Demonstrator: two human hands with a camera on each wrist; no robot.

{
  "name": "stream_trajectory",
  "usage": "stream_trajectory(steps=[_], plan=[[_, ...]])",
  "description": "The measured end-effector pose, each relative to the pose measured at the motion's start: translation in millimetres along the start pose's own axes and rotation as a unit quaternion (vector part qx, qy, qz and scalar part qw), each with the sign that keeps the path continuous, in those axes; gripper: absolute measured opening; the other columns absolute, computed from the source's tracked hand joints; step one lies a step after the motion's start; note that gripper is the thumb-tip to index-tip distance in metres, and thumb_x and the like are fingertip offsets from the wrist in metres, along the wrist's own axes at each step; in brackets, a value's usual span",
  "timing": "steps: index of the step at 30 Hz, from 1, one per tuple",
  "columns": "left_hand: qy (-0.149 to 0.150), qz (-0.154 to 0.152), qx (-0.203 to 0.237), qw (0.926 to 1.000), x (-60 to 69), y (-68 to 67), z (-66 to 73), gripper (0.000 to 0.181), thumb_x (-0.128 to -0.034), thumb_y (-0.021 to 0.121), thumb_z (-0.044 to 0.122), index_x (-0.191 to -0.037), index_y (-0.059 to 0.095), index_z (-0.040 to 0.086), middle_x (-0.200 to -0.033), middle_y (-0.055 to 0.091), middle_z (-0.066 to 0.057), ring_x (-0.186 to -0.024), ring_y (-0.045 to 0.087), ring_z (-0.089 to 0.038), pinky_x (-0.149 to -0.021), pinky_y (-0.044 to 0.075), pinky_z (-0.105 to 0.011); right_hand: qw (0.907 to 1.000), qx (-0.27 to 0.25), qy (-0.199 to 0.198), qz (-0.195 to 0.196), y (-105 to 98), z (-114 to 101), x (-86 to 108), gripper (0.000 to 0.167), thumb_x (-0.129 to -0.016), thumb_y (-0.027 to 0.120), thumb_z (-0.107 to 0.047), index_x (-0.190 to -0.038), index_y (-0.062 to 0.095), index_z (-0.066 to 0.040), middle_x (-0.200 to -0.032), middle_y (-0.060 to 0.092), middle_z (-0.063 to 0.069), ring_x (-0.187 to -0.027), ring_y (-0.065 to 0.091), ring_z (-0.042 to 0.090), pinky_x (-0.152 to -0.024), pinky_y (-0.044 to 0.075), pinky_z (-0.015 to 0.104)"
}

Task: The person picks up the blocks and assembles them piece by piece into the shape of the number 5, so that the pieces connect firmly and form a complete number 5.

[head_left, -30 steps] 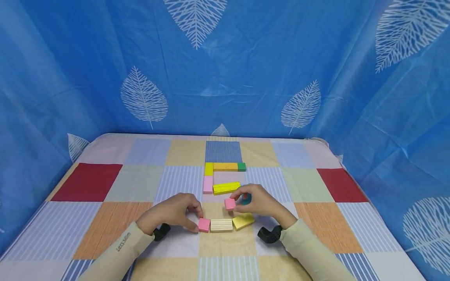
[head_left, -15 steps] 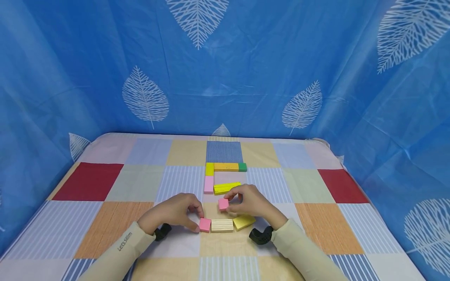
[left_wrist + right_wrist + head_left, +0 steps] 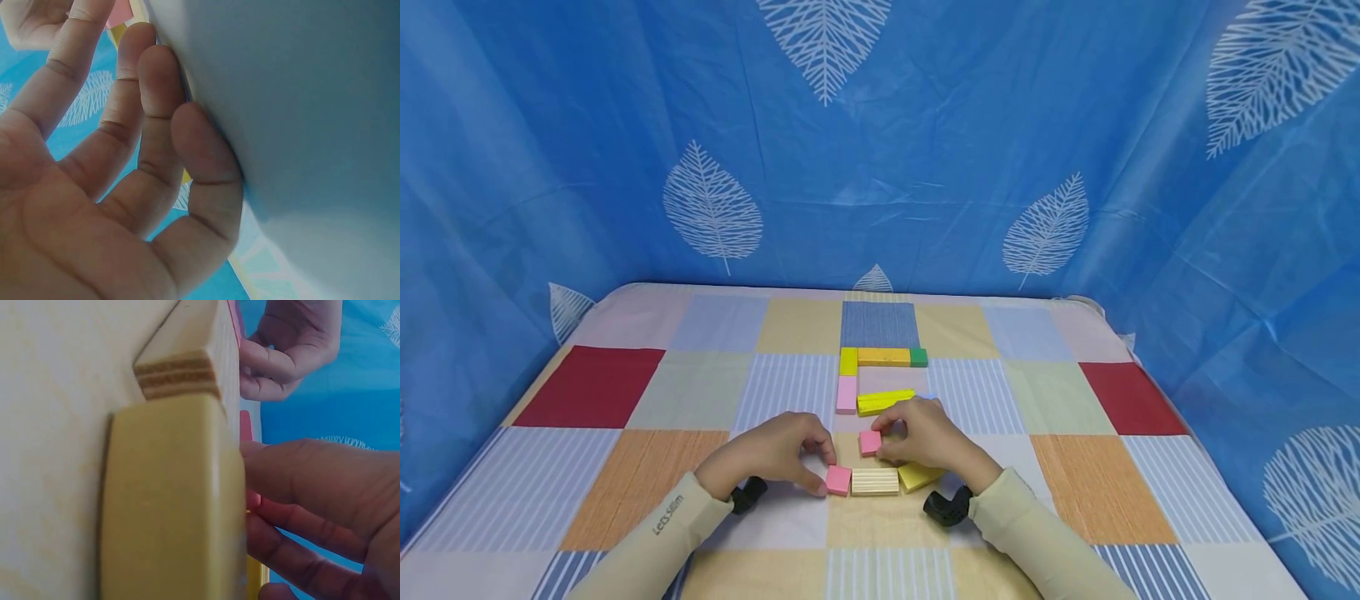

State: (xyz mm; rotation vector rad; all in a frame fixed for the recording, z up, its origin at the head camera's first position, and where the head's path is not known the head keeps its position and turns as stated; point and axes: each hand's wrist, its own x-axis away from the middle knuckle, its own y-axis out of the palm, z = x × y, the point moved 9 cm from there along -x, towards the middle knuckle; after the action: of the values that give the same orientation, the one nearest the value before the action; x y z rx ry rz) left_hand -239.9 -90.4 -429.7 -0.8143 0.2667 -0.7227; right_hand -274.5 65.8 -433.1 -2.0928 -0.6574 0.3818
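In the head view my left hand [image 3: 778, 450] holds a pink block [image 3: 838, 480] at its thumb and index fingertips, at the left end of a short row. Its other fingers curve loosely in the left wrist view. My right hand [image 3: 928, 437] pinches a second pink block [image 3: 869, 443] between thumb and fingers, just behind the row. A plain striped wooden block [image 3: 875, 482] is in the middle of the row. To its right a yellow block [image 3: 917, 477] lies at a slant, partly hidden by my right hand; the right wrist view shows this yellow block [image 3: 162, 500] up close.
Farther back, a yellow block [image 3: 848, 362], an orange block [image 3: 883, 357], a green block [image 3: 918, 357] and a light pink block [image 3: 847, 394] form a bent line. Bright yellow pieces [image 3: 880, 403] lie behind my right hand. A patchwork cloth [image 3: 688, 467] covers the table; blue curtains [image 3: 880, 167] surround it.
My right hand has moved left and slightly toward me with its pink block, coming behind the striped wooden block. My left hand has stayed at its pink block.
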Motion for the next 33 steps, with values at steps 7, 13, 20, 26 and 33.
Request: stream_trajectory(steps=[7, 13, 20, 26, 33], plan=[[-0.003, -0.001, 0.001, 1.0000, -0.1, 0.3, -0.7, 0.024, -0.0772, 0.100, 0.016, -0.090, 0.079, 0.017, -0.090, 0.064, 0.012, -0.084, 0.052, -0.006, -0.082, 0.048, -0.028, 0.9999, 0.001, -0.002, -0.010, -2.3, 1.0, 1.6, 0.026, -0.087, 0.090, -0.014, -0.111, 0.084, -0.008, -0.102, 0.079, -0.003, -0.094, 0.060, 0.017, -0.089, 0.037, 0.045], [-0.007, 0.001, 0.006, 1.0000, -0.4, 0.9, -2.8, 0.025, -0.0768, 0.100, 0.016, -0.089, 0.078, 0.017, -0.089, 0.063, 0.012, -0.083, 0.052, -0.007, -0.081, 0.048, -0.029, 0.9983, -0.051, -0.026, -0.007, -14.2, 1.9, 6.3, 0.021, -0.095, 0.081, -0.010, -0.115, 0.082, -0.004, -0.102, 0.075, -0.001, -0.085, 0.056, 0.014, -0.081, 0.048, 0.033], [-0.001, 0.005, 0.003, 1.0000, 1.0, -0.5, 0.5, 0.025, -0.0768, 0.100, 0.016, -0.089, 0.078, 0.016, -0.090, 0.064, 0.012, -0.084, 0.052, -0.006, -0.082, 0.048, -0.029, 0.9885, -0.133, -0.069, 0.020, -25.1, 11.0, 16.2, 0.016, -0.099, 0.077, -0.006, -0.114, 0.080, -0.002, -0.104, 0.072, 0.006, -0.076, 0.052, 0.008, -0.070, 0.048, 0.028], [-0.005, 0.004, 0.008, 0.9999, 1.5, -0.1, -2.0, 0.025, -0.0768, 0.100, 0.015, -0.089, 0.078, 0.017, -0.090, 0.063, 0.012, -0.083, 0.051, -0.007, -0.082, 0.048, -0.030, 0.9788, -0.181, -0.087, 0.039, -32.2, 19.4, 23.3, 0.016, -0.099, 0.077, -0.003, -0.114, 0.079, 0.002, -0.100, 0.068, 0.006, -0.077, 0.053, 0.013, -0.071, 0.046, 0.027], [0.001, 0.004, 0.005, 1.0000, 1.4, -0.1, -0.9, 0.025, -0.0773, 0.100, 0.016, -0.089, 0.078, 0.017, -0.090, 0.063, 0.012, -0.083, 0.050, -0.006, -0.082, 0.048, -0.029, 0.9670, -0.239, -0.083, 0.027, -35.0, 32.4, 33.9, 0.020, -0.098, 0.074, 0.003, -0.117, 0.076, 0.007, -0.098, 0.069, 0.009, -0.081, 0.057, 0.014, -0.073, 0.048, 0.025]])
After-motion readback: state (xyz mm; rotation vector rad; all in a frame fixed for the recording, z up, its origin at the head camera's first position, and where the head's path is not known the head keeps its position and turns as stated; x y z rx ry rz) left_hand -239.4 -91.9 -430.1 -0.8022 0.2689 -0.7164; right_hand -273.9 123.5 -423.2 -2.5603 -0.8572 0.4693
